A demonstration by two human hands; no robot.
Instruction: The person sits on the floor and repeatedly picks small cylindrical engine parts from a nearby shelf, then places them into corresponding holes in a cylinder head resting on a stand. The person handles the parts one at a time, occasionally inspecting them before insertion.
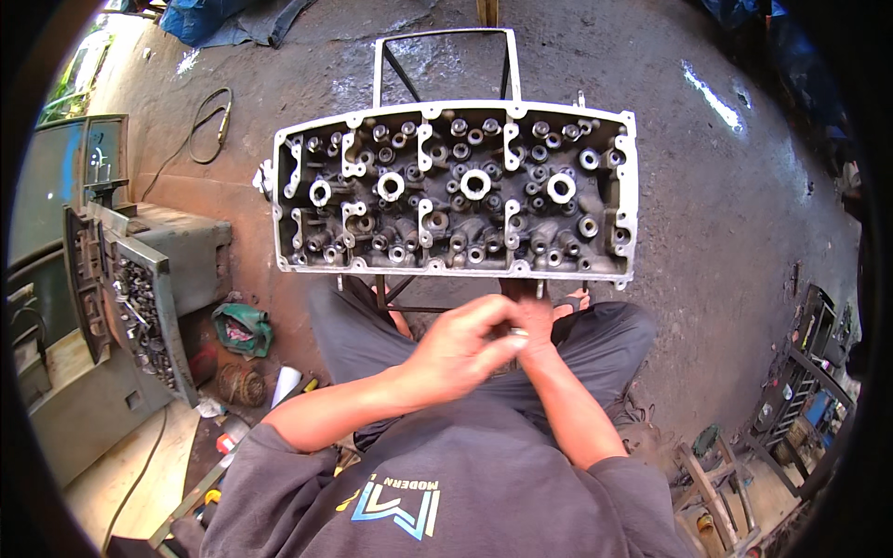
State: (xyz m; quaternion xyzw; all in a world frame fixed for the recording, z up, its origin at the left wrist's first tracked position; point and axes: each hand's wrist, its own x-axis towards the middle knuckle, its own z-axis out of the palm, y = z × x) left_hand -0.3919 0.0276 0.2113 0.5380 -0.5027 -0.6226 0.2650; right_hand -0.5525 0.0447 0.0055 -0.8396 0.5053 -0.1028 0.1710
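The metal cylinder head point(445, 191) lies in front of me on a metal frame point(446, 33), just beyond my knees. My left hand point(470, 340) curls in, blurred, over my right wrist — I cannot tell whether it grips the small pale spot by its thumb. My right hand point(526, 296) is near the head's close edge, too hidden to tell its state.
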